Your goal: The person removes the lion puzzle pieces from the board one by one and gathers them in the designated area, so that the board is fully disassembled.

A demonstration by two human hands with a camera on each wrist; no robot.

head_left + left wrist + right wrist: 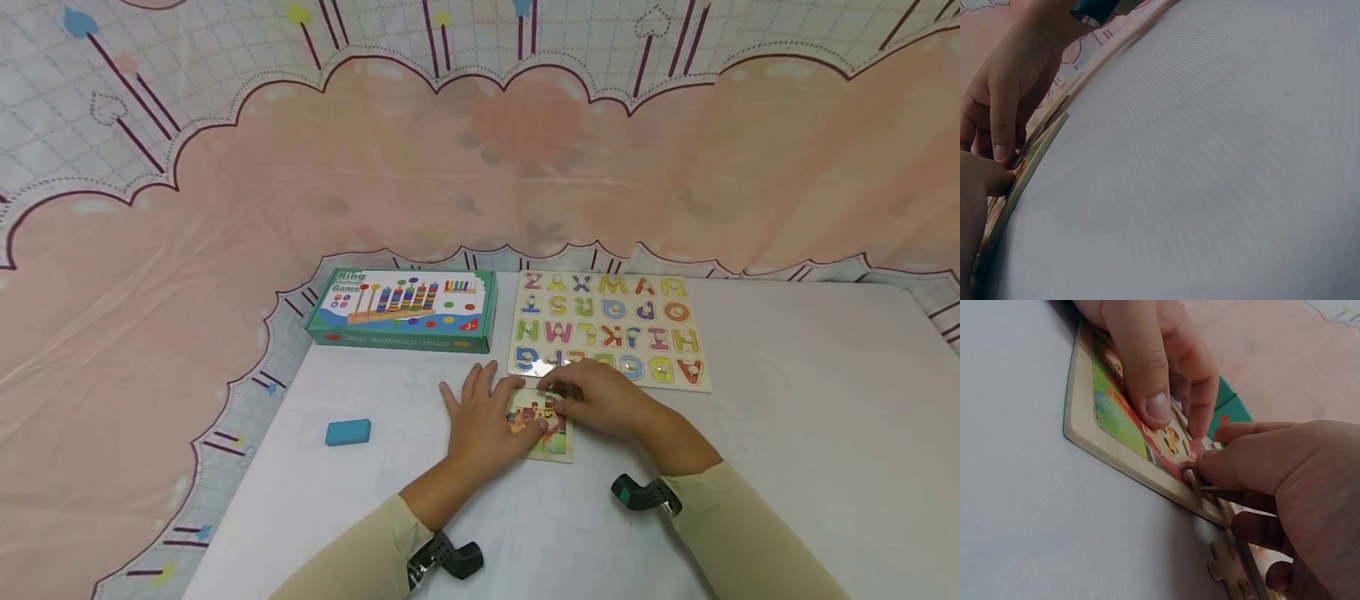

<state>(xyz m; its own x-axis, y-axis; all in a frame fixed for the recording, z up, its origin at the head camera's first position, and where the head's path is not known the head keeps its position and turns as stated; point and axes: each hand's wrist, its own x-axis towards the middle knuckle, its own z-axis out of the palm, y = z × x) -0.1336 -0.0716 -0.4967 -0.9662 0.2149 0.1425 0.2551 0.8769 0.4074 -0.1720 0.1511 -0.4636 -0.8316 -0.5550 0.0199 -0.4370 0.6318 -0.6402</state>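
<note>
A small wooden jigsaw puzzle [551,450] with a cartoon picture lies flat on the table. My left hand [483,425] spreads its fingers over its left side, and the left thumb [1147,394] presses on the picture. At the puzzle's far right part, my right hand [600,396] pinches a jigsaw piece [1192,480] between thumb and fingers. Most of that piece is hidden. Another jigsaw piece [1225,569] lies just beyond the frame, under the right hand. In the left wrist view the right hand [1007,100] reaches down to the puzzle's edge.
A wooden alphabet board [609,333] with coloured letters lies directly behind the puzzle. The green ring game box [401,310] is at the back left. A blue block [348,432] sits on the white table [810,433] at the left. A patterned curtain [450,167] hangs behind.
</note>
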